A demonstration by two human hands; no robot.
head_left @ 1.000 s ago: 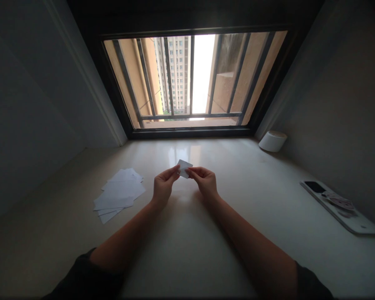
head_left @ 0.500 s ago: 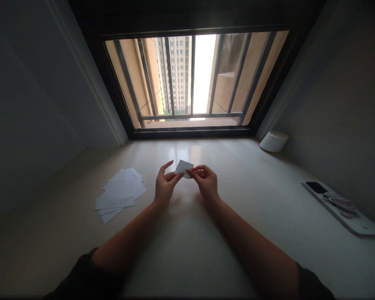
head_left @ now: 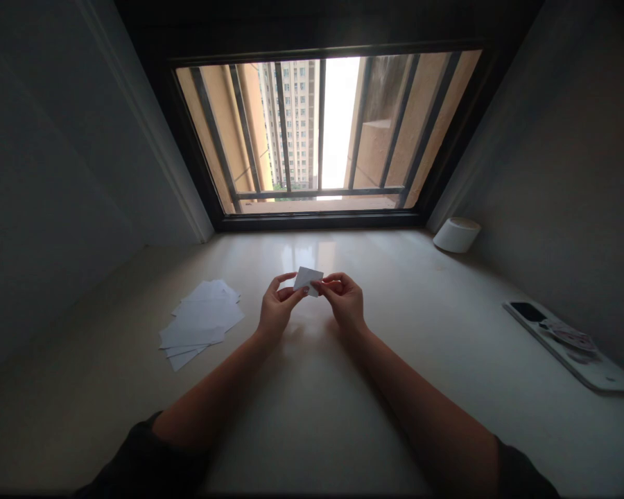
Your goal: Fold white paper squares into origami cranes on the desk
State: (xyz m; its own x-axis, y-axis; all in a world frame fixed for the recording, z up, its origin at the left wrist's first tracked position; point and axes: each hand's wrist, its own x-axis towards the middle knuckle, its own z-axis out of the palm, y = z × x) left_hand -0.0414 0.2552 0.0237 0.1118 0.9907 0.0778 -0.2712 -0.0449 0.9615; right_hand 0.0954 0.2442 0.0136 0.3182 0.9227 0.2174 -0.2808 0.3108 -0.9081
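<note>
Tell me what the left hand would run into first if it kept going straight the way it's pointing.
The small white paper comes first: the left hand's fingertips already seem to be on its edge. Just past it lies the right hand, which grips the paper's other side, though depth is hard to judge from this view.

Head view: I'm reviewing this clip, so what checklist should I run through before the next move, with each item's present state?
1. Small white paper piece held between left hand and right hand: ok, both hands touch it.
2. Loose white sheets lying on the counter, apart from both hands: ok.
3. Phone and white cylinder out of the hands' way: ok.
4. Markings on the piece: cannot tell, too small.
5. Whether the piece is folded: cannot tell.
</note>
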